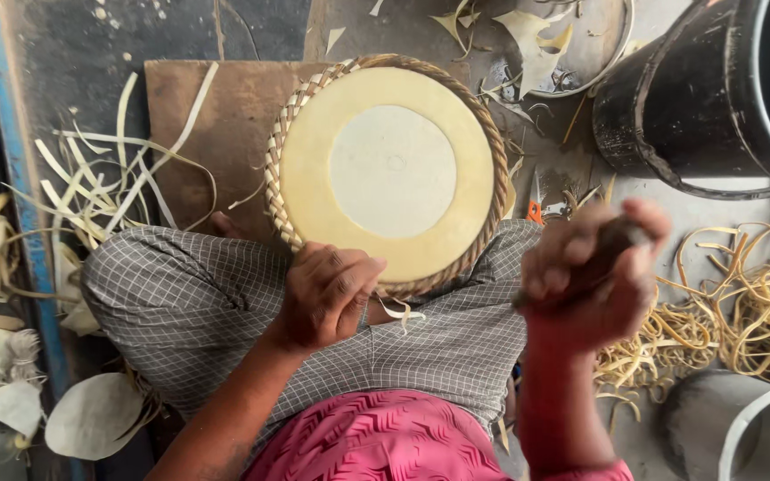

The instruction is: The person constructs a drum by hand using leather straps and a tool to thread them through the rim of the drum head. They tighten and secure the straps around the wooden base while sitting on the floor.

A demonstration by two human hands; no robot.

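1. A round drum (391, 169) lies face up in the person's lap, over the crossed legs in checked cloth (198, 303).
2. Its skin is pale yellow with a lighter disc in the middle; a braided strap rim (280, 151) runs round the edge.
3. The left hand (324, 294) rests on the near edge of the drum, fingers curled and pressed onto the rim, holding it in place.
4. A short loose strip end (400, 312) hangs from the rim just beside that hand.
5. The right hand (594, 272) is raised to the right of the drum, clear of it, and is blurred.
6. Its fingers are closed tight round a dark tool (617, 242); what kind of tool cannot be told.
7. A brown board (216, 125) lies on the floor under the far side of the drum.
8. Pale cut strips (109, 183) are scattered to the left of the board.
9. A tangle of yellow cord (741, 307) lies on the right, near the right hand.
10. A black drum shell (688, 98) stands at the upper right, well apart from both hands.
11. Orange-handled scissors (536, 209) show between the drum and the right hand.
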